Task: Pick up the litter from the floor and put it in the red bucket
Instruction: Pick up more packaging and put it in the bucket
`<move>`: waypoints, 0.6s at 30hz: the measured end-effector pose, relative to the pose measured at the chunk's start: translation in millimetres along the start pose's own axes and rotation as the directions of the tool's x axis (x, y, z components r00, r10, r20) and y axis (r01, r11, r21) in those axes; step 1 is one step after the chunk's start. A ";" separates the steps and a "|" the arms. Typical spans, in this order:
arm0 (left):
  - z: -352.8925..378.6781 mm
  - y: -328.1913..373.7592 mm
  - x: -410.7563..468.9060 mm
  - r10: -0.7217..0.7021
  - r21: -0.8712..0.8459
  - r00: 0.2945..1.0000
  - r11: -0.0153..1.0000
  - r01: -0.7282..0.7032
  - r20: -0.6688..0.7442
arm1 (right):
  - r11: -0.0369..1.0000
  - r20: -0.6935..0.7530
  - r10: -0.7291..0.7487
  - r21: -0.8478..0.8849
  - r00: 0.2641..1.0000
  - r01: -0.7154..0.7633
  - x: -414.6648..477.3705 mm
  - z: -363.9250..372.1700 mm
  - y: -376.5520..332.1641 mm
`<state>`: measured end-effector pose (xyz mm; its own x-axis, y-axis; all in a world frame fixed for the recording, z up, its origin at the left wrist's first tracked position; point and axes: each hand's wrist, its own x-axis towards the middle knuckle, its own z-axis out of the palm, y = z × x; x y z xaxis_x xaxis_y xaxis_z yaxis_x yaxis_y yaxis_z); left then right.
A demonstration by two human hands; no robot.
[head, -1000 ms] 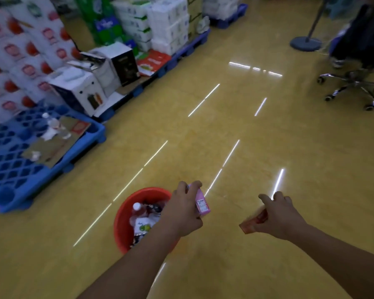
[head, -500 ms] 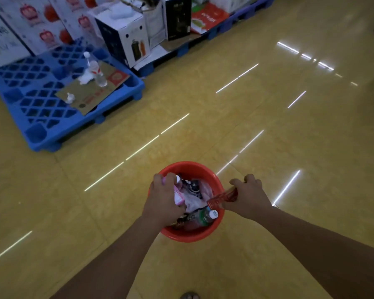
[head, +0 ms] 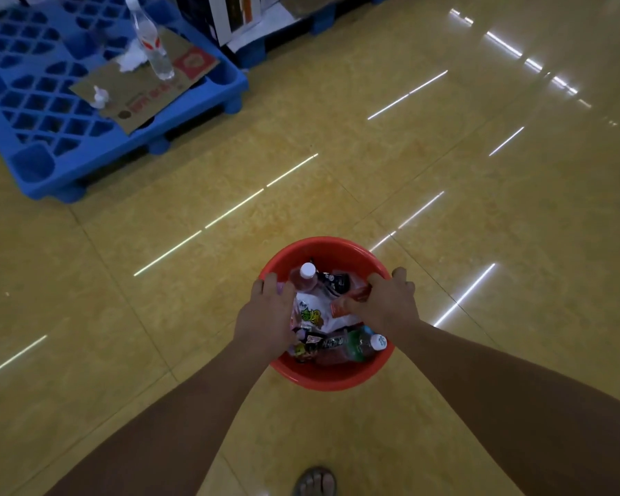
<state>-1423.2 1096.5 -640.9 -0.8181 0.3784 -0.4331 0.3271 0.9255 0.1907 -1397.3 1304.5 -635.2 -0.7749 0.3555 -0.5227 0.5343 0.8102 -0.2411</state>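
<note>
Both hands are over the red bucket (head: 323,381) on the floor (head: 444,195). Our left hand (head: 265,318), palm down, covers a pink carton (head: 280,288); only a sliver shows between the curled fingers. Our right hand (head: 391,306) grips a red wrapper (head: 349,300), print unreadable. Bottles (head: 358,343) and packets (head: 312,315) fill the bucket, partly hidden under our hands. A sandalled foot (head: 314,479) is cut off at the bottom edge.

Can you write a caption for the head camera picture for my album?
Over the red bucket of litter, the left hand holds a pink packet and the right hand a red wrapper.
</note>
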 end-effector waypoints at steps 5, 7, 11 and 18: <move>16.6 0.7 1.2 0.044 0.077 0.999 0.996 -0.044 0.003 | 0.993 0.027 -0.099 0.062 0.995 0.097 7.0 25.9 13.1; 19.1 1.0 -2.1 0.096 0.147 0.994 0.985 -0.089 -0.041 | 0.989 0.037 -0.140 0.041 0.989 0.139 5.7 32.7 18.3; 26.8 -1.0 -5.0 0.103 0.139 0.994 0.986 -0.096 -0.044 | 0.981 0.079 -0.193 0.000 0.978 0.193 3.2 39.4 26.9; 42.3 -1.3 8.0 0.062 0.085 0.996 0.994 -0.068 0.069 | 0.966 0.205 -0.226 -0.079 0.952 0.247 17.0 49.6 40.5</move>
<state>-1410.2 1098.9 -681.9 -0.7618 0.4354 -0.4797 0.4210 0.8955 0.1441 -1372.1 1320.2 -694.4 -0.7895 0.0594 -0.6109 0.2983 0.9070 -0.2973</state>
